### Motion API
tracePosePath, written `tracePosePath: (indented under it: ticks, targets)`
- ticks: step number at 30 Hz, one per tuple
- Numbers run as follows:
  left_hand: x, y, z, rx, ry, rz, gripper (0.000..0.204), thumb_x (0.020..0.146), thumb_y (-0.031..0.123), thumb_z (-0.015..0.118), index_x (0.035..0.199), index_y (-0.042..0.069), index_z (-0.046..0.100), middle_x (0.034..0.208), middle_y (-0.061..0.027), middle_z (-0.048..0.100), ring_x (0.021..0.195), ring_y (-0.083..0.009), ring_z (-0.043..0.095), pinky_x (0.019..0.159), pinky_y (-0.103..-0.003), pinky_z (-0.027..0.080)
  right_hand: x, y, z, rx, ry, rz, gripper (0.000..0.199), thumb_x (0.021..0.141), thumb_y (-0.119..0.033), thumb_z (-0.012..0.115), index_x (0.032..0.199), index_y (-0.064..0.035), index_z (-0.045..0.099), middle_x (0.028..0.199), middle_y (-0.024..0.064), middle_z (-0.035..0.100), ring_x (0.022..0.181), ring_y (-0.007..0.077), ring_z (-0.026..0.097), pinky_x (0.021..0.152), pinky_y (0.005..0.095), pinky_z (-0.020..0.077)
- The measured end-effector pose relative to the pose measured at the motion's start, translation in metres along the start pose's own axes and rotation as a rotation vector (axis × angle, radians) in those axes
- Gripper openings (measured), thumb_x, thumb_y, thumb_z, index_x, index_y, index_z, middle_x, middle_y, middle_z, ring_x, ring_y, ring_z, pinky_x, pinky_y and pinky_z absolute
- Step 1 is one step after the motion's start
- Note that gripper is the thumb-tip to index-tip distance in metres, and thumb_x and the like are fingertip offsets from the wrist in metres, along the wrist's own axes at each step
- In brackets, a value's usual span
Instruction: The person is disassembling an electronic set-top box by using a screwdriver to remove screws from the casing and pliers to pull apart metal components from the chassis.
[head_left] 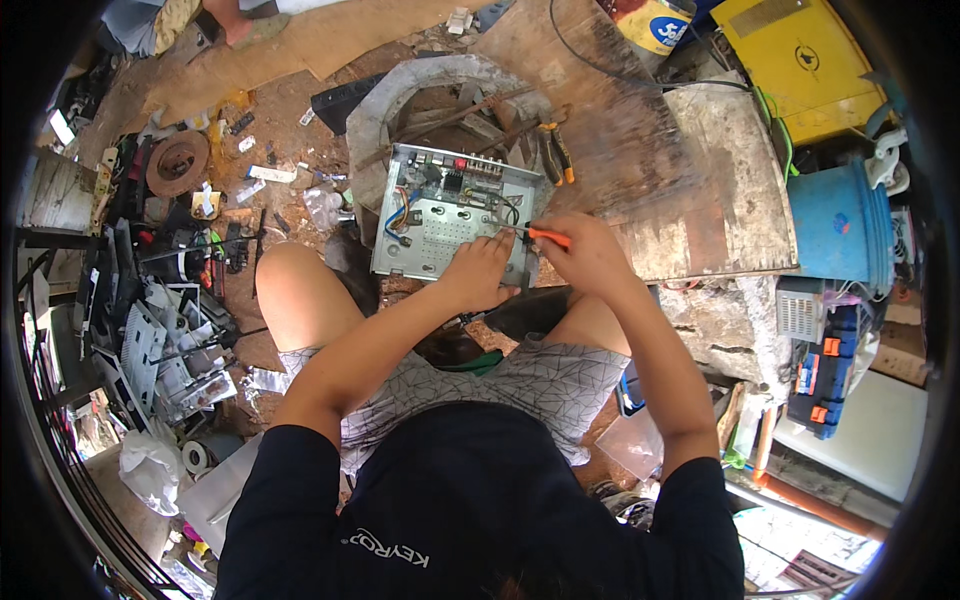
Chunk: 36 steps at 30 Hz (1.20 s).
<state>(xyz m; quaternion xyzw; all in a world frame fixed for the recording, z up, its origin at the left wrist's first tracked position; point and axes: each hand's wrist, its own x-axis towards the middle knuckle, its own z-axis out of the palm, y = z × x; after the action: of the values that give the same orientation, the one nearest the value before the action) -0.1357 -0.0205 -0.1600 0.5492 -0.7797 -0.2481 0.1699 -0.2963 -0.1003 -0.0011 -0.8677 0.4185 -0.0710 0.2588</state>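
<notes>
Unscrewing step: right hand [590, 255] pinching orange screwdriver [548, 238], tip at metal chassis [425, 225] near edge; left hand [480, 272] spread flat, steadying. Screw probably hidden. Next: hold tip seated.

Under our left hand [478, 272] lies an open chassis [440, 215] of dull, matt grey sheet metal, perforated and smooth. Our right hand [585, 255] closes on a screwdriver [540, 236] with a glossy orange plastic handle. Just beyond our grip, pliers [556, 155] with orange plastic grips rest on rough, weathered, stained wooden boards [640, 150]. Farther right, a smooth blue plastic bucket [835, 225].
</notes>
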Motion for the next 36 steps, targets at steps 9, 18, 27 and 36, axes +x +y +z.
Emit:
tracePosePath:
  ticks: [9, 18, 27, 36]
  targets:
    - [-0.009, -0.009, -0.026, -0.09, -0.038, 0.006, 0.079, 0.083, 0.044, 0.071, 0.143, 0.001, 0.042, 0.143, -0.021, 0.047, 0.123, -0.0392, 0.05, 0.102, -0.048, 0.043, 0.045, 0.002, -0.007, -0.13, -0.045, -0.008, 0.022, 0.084, -0.019, 0.068, 0.097, -0.0039, 0.076, 0.094, 0.0196, 0.071, 0.088, 0.0392, 0.067, 0.08, 0.0441, 0.0545]
    - [-0.016, -0.008, -0.036, 0.018, -0.224, 0.03, 0.083, 0.082, 0.045, 0.072, 0.144, 0.0, 0.041, 0.141, -0.018, 0.05, 0.126, -0.0347, 0.049, 0.104, -0.046, 0.042, 0.054, 0.005, 0.005, -0.218, -0.061, 0.004, 0.023, 0.083, -0.02, 0.069, 0.098, -0.0037, 0.076, 0.093, 0.0192, 0.071, 0.082, 0.0391, 0.068, 0.077, 0.0444, 0.0547]
    - [-0.017, -0.013, -0.037, -0.033, -0.22, 0.042, 0.083, 0.081, 0.045, 0.073, 0.143, -0.001, 0.042, 0.139, -0.0181, 0.052, 0.125, -0.0343, 0.049, 0.102, -0.046, 0.043, 0.057, 0.007, 0.011, -0.21, -0.059, 0.004, 0.025, 0.082, -0.02, 0.069, 0.099, -0.0036, 0.075, 0.093, 0.0207, 0.071, 0.084, 0.0392, 0.068, 0.078, 0.0444, 0.0549]
    - [-0.011, -0.02, -0.049, 0.259, -0.143, -0.162, 0.085, 0.084, 0.051, 0.069, 0.147, 0.001, 0.041, 0.155, -0.02, 0.034, 0.143, -0.0383, 0.031, 0.112, -0.057, 0.029, 0.119, 0.004, 0.0, -0.497, -0.708, 0.0, 0.023, 0.085, -0.018, 0.062, 0.085, 0.0034, 0.07, 0.083, 0.0264, 0.068, 0.078, 0.0419, 0.068, 0.071, 0.0452, 0.0553]
